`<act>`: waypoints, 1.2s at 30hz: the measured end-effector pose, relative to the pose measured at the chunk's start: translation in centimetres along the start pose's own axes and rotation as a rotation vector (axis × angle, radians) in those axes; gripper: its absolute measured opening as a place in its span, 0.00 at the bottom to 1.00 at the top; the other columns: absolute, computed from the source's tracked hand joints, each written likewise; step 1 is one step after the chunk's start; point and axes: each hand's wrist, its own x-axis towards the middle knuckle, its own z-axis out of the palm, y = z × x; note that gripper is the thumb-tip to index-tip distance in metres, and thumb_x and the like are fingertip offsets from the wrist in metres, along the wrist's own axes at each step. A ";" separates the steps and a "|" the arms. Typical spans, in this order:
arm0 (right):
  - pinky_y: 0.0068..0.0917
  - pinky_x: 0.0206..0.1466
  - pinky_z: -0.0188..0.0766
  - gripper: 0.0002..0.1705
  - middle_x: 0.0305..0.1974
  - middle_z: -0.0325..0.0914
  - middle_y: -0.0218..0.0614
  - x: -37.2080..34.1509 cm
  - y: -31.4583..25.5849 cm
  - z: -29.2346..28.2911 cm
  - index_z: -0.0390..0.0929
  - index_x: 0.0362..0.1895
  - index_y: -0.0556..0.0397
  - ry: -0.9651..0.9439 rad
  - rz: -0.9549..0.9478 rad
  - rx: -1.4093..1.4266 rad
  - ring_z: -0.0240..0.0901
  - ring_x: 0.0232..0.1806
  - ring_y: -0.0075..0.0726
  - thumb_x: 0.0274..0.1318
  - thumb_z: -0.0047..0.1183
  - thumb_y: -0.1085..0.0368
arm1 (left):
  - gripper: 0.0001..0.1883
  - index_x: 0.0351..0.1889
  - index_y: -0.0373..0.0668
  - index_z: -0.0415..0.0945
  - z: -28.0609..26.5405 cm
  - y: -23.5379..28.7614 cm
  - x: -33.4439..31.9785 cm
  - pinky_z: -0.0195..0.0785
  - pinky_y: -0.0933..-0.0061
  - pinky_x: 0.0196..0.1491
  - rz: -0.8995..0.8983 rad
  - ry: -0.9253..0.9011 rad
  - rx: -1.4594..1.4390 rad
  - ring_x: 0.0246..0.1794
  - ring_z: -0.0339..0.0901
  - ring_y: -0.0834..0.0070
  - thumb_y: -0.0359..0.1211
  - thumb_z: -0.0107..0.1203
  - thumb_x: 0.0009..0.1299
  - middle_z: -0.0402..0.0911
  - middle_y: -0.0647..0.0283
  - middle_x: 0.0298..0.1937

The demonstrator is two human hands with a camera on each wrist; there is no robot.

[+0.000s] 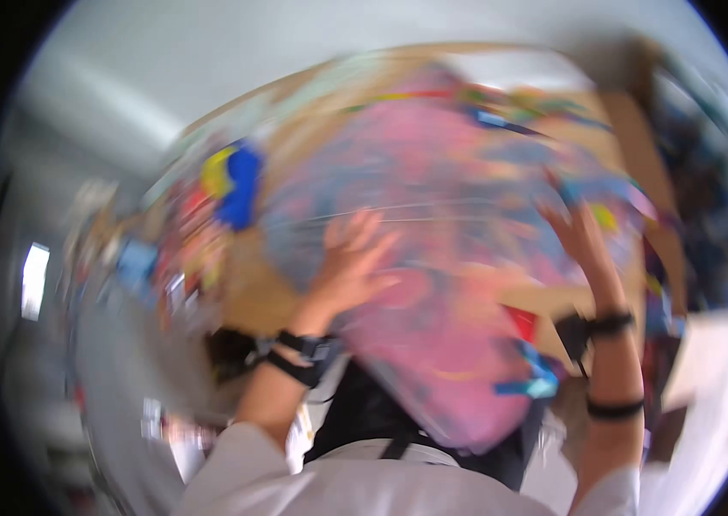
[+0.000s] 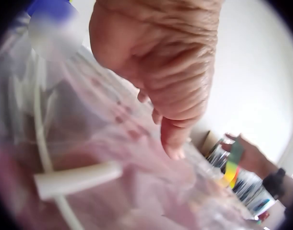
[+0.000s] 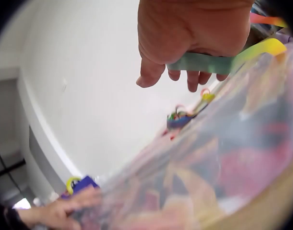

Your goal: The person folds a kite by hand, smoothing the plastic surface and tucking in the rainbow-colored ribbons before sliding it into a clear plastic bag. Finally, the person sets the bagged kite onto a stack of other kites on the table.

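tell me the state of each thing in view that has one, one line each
See-through bag: filled with coloured material, near end over the table edge
Left hand: fingers spread, palm down over the bag
Right hand: fingers extended
Green-and-yellow strip: across the right palm, yellow part curved
White tube: crossing a white cord

ur head cam's p blurry rn, pretty much everything's smeared. fisheye bend + dark corners in all 3 views. room's bright tho, w/ a blown-out patch (image 1: pixel 34 281) far left & hazy sheen on ur plastic (image 3: pixel 252 124).
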 end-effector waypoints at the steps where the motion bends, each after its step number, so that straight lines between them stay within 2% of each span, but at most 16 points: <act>1: 0.44 0.63 0.62 0.36 0.61 0.68 0.53 -1.1 -1.5 2.2 0.62 0.68 0.49 -0.122 0.047 0.008 0.64 0.62 0.59 0.58 0.55 0.54 | 0.41 0.69 0.53 0.61 -2.0 -0.7 -1.7 0.33 0.38 0.71 -0.050 0.119 0.111 0.76 0.41 0.45 0.54 0.60 0.58 0.52 0.44 0.73; 2: 0.46 0.66 0.56 0.37 0.66 0.62 0.52 -2.5 -0.5 4.3 0.61 0.69 0.46 -0.161 -0.067 -0.184 0.58 0.67 0.57 0.55 0.54 0.55 | 0.41 0.69 0.53 0.61 -4.1 -3.4 -5.0 0.33 0.38 0.71 -0.173 0.134 0.174 0.76 0.41 0.45 0.54 0.60 0.58 0.52 0.44 0.73; 3: 0.47 0.69 0.50 0.38 0.69 0.56 0.48 -3.2 -3.5 4.6 0.61 0.69 0.46 -0.243 -0.005 -0.489 0.51 0.71 0.56 0.53 0.54 0.55 | 0.40 0.69 0.52 0.61 -5.3 -5.6 -7.8 0.33 0.38 0.71 -0.466 0.442 0.300 0.76 0.41 0.46 0.54 0.59 0.60 0.51 0.45 0.74; 6: 0.47 0.72 0.45 0.34 0.70 0.55 0.47 -4.1 -3.1 5.0 0.64 0.67 0.47 -0.215 -0.007 -0.357 0.49 0.72 0.55 0.55 0.52 0.57 | 0.39 0.71 0.53 0.59 -5.9 -17.4 -16.9 0.36 0.42 0.71 -1.208 1.063 0.334 0.75 0.43 0.44 0.58 0.52 0.65 0.51 0.47 0.75; 7: 0.47 0.72 0.44 0.34 0.70 0.55 0.47 -4.2 -3.0 5.2 0.64 0.67 0.48 -0.218 0.002 -0.351 0.48 0.72 0.55 0.55 0.51 0.58 | 0.39 0.71 0.53 0.59 -6.9 -19.6 -19.3 0.36 0.42 0.71 -1.234 1.071 0.335 0.75 0.43 0.44 0.58 0.52 0.65 0.51 0.47 0.75; 9: 0.47 0.73 0.43 0.33 0.71 0.54 0.47 -3.6 -2.4 4.9 0.64 0.67 0.49 -0.226 -0.024 -0.360 0.48 0.72 0.55 0.56 0.50 0.59 | 0.45 0.74 0.57 0.51 -8.2 -22.6 -22.6 0.34 0.34 0.69 -1.324 0.392 0.230 0.77 0.35 0.45 0.63 0.51 0.63 0.45 0.49 0.77; 12: 0.47 0.73 0.42 0.32 0.71 0.54 0.49 -3.7 -1.3 5.3 0.64 0.67 0.51 -0.253 -0.046 -0.370 0.48 0.72 0.56 0.57 0.48 0.60 | 0.51 0.75 0.63 0.45 -10.4 -20.7 -22.0 0.32 0.30 0.69 -1.188 0.126 -0.010 0.77 0.32 0.46 0.65 0.56 0.57 0.36 0.54 0.78; 14: 0.49 0.73 0.43 0.32 0.71 0.53 0.50 -4.0 -0.1 5.7 0.63 0.68 0.53 -0.240 -0.028 -0.410 0.48 0.72 0.57 0.58 0.46 0.61 | 0.46 0.73 0.60 0.52 -3.5 -26.2 -24.2 0.39 0.34 0.69 -0.786 0.425 -0.105 0.77 0.37 0.47 0.57 0.61 0.58 0.41 0.52 0.77; 19: 0.49 0.72 0.44 0.32 0.71 0.52 0.51 -4.1 0.6 6.9 0.61 0.69 0.54 -0.217 0.008 -0.498 0.48 0.72 0.59 0.59 0.44 0.62 | 0.35 0.65 0.47 0.67 -5.9 -34.0 -31.3 0.46 0.34 0.67 -1.190 0.794 -0.229 0.77 0.41 0.56 0.45 0.63 0.60 0.50 0.49 0.74; 22: 0.46 0.72 0.45 0.33 0.71 0.52 0.51 -3.7 1.6 6.2 0.58 0.71 0.53 -0.266 0.091 -0.515 0.48 0.72 0.59 0.60 0.42 0.64 | 0.37 0.67 0.45 0.61 -7.6 -36.7 -37.7 0.55 0.43 0.65 -1.382 0.382 0.175 0.71 0.56 0.54 0.43 0.63 0.60 0.56 0.48 0.72; 23: 0.46 0.72 0.45 0.31 0.72 0.51 0.52 -3.7 2.3 6.0 0.59 0.69 0.54 -0.311 -0.164 -0.771 0.48 0.72 0.59 0.61 0.42 0.64 | 0.38 0.68 0.46 0.59 -7.5 -37.0 -39.3 0.58 0.48 0.64 -1.427 0.188 0.405 0.68 0.62 0.53 0.42 0.62 0.60 0.59 0.48 0.71; 24: 0.47 0.71 0.45 0.30 0.72 0.50 0.53 -4.0 3.2 5.9 0.60 0.68 0.55 -0.358 -0.418 -1.022 0.47 0.72 0.60 0.61 0.42 0.64 | 0.38 0.68 0.46 0.59 -6.8 -36.8 -40.4 0.58 0.48 0.64 -1.424 0.189 0.401 0.68 0.62 0.53 0.42 0.62 0.60 0.59 0.48 0.71; 25: 0.51 0.71 0.45 0.26 0.72 0.49 0.52 -3.9 0.6 7.0 0.63 0.64 0.58 -0.240 0.081 -0.574 0.45 0.73 0.63 0.62 0.42 0.65 | 0.36 0.69 0.46 0.57 -6.9 -36.0 -40.8 0.60 0.52 0.63 -1.394 0.056 0.480 0.67 0.64 0.53 0.39 0.60 0.63 0.58 0.49 0.71; 27: 0.53 0.71 0.44 0.25 0.73 0.49 0.53 -3.8 1.2 6.1 0.62 0.63 0.58 -0.315 -0.174 -0.768 0.44 0.73 0.64 0.63 0.42 0.65 | 0.35 0.69 0.47 0.55 -5.0 -37.6 -42.2 0.62 0.55 0.62 -1.359 -0.066 0.554 0.65 0.65 0.53 0.37 0.57 0.65 0.58 0.49 0.71; 29: 0.55 0.71 0.44 0.24 0.73 0.48 0.53 -3.4 1.4 6.1 0.62 0.63 0.59 -0.395 -0.431 -0.961 0.44 0.73 0.66 0.64 0.41 0.66 | 0.30 0.69 0.47 0.56 -0.2 -41.7 -43.7 0.68 0.52 0.55 -1.236 0.349 0.257 0.59 0.72 0.51 0.30 0.50 0.68 0.69 0.46 0.63; 36: 0.55 0.71 0.44 0.24 0.73 0.48 0.53 -2.6 0.4 7.1 0.61 0.64 0.58 -0.434 -0.372 -0.898 0.43 0.73 0.67 0.65 0.40 0.66 | 0.15 0.50 0.41 0.76 -6.5 -46.0 -36.5 0.72 0.51 0.42 -1.171 0.320 0.335 0.39 0.80 0.49 0.28 0.48 0.66 0.82 0.49 0.37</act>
